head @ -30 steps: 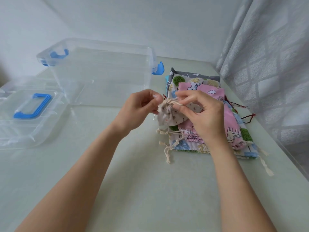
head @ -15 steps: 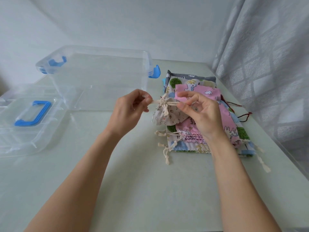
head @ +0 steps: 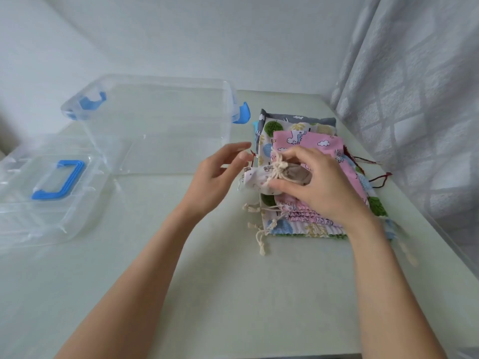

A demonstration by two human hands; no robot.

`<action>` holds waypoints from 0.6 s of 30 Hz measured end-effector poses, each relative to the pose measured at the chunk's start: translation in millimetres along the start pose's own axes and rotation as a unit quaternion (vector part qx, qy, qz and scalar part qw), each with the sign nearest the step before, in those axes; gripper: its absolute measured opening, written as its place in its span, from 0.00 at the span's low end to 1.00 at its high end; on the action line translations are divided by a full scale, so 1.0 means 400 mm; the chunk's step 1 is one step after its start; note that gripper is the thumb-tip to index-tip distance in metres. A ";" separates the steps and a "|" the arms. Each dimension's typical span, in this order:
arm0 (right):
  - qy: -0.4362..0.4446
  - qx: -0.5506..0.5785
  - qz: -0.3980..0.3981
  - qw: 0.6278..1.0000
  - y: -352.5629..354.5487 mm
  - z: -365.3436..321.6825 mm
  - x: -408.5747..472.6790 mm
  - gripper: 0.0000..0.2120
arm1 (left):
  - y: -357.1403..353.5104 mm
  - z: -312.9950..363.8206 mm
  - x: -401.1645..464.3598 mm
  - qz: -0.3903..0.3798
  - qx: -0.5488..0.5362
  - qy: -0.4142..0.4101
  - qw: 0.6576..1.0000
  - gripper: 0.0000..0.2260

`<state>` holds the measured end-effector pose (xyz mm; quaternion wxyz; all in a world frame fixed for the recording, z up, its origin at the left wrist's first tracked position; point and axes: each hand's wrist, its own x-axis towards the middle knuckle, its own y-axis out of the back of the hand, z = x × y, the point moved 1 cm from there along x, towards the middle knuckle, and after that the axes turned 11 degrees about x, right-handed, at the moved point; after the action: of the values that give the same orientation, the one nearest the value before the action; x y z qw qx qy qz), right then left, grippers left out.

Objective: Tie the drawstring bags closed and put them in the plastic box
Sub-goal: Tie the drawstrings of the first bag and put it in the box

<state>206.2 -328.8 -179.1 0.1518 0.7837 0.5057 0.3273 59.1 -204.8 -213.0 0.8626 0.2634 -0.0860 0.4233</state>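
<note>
Tabletop point(head: 233, 294) lies bare in front, bounded by the curtain point(head: 414, 99) at right and the plastic box point(head: 160, 130) at left. Right hand point(head: 318, 182) grips the small tied bag point(head: 261, 177) above the stacked bags point(head: 305, 141). Left hand point(head: 220, 174) hovers just beside it, fingers relaxed, holding nothing.

A home room: a pale tabletop point(head: 233, 294) stands against a plain wall, beside a patterned curtain point(head: 414, 86).
</note>
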 end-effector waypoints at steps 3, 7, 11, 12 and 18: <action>-0.019 0.007 -0.021 1.000 0.030 0.003 -0.024 0.13 | -0.032 -0.013 0.032 -0.026 0.125 0.001 0.992 0.13; -0.061 -0.018 -0.019 0.998 0.055 0.059 -0.064 0.12 | -0.090 -0.023 0.114 -0.166 0.384 -0.010 0.908 0.21; -0.075 -0.110 0.037 0.990 0.060 0.113 -0.086 0.25 | -0.111 -0.004 0.145 -0.222 0.464 -0.028 0.857 0.18; -0.077 -0.118 0.046 0.989 0.063 0.113 -0.092 0.25 | -0.108 0.006 0.140 -0.217 0.471 -0.037 0.854 0.18; 0.010 -0.061 0.064 0.996 0.110 0.013 -0.050 0.16 | 0.046 0.093 0.075 -0.081 0.200 -0.020 0.976 0.12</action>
<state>234.6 -365.4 -165.1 0.1730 0.8004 0.4355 0.3739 66.4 -194.8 -163.3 0.8220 0.4448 0.0043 0.3556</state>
